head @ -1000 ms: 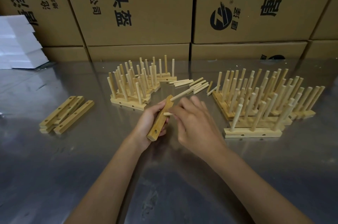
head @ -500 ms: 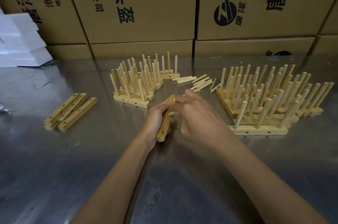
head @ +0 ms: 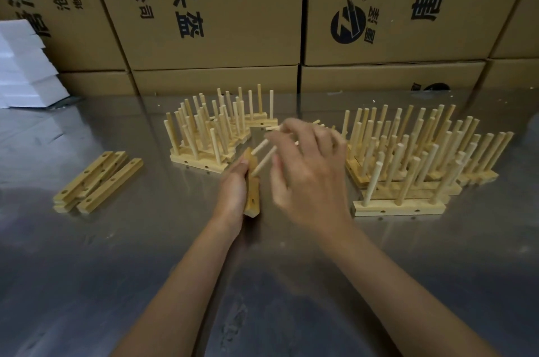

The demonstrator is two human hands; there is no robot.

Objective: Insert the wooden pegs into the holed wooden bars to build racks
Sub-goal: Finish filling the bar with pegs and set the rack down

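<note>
Two pegs [head: 264, 152] in one bar [head: 252, 187], left hand [head: 232, 193] gripping; right hand [head: 309, 170] reaching

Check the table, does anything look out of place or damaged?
Nothing stands out. Finished racks stand upright, spare bars lie together, and the left hand grips a bar with two pegs already in it.

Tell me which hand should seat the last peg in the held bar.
Right. The right hand is already up by the loose pegs, while the left hand grips the bar, whose lower hole is empty.
</note>
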